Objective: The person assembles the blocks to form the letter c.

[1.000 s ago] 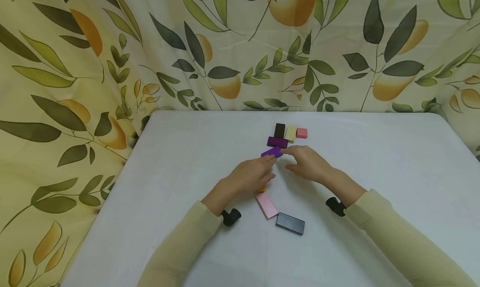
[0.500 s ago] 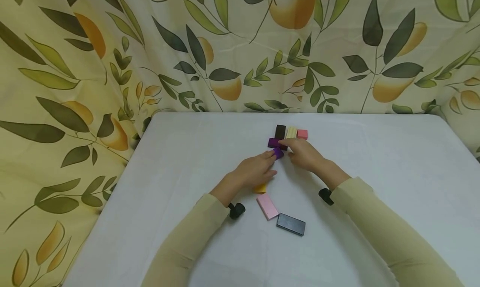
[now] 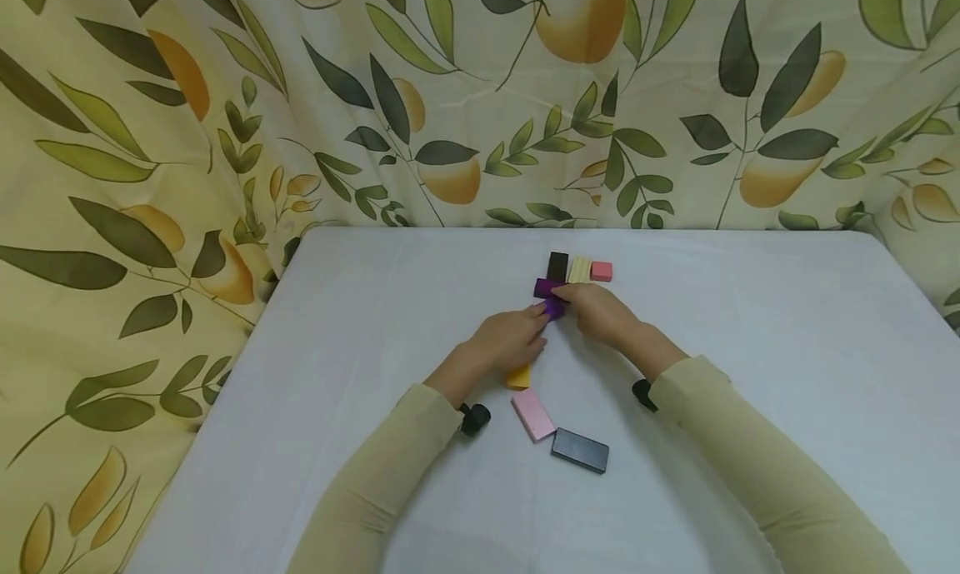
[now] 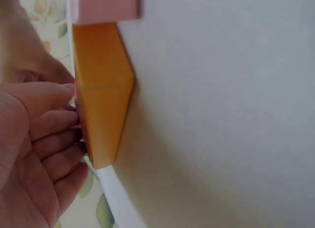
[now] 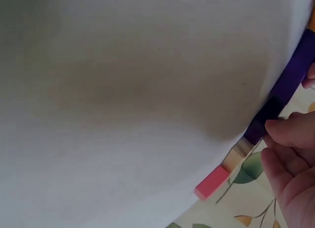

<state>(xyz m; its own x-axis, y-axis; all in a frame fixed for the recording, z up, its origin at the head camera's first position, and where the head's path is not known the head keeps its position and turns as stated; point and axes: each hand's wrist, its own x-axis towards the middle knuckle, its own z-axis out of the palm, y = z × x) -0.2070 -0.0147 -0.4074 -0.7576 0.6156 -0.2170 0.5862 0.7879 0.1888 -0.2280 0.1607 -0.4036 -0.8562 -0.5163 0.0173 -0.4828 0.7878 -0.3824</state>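
Observation:
Several flat coloured blocks form a bent line on the white table. My left hand (image 3: 501, 342) rests its fingertips on a purple block (image 3: 555, 309), covering its left part, with the thumb held away. In the left wrist view, an orange block (image 4: 103, 85) lies beside that hand's fingers. Just beyond the purple block, my right hand (image 3: 600, 311) pinches a dark purple block (image 3: 543, 288) by its right end. The right wrist view shows the thumb on the near side of this dark purple block (image 5: 258, 127), close against the purple block (image 5: 294, 73).
Behind the hands lie a black block (image 3: 557, 266), a cream ridged block (image 3: 580, 270) and a coral block (image 3: 602, 272). Toward the front are a pink block (image 3: 533, 415) and a dark grey block (image 3: 581, 451). A leaf-patterned curtain (image 3: 450, 99) borders the table's back and left.
My right hand has moved from the purple block's right end slightly away from me to the dark purple block and now holds it. My left hand has stayed on the purple block, shifting slightly.

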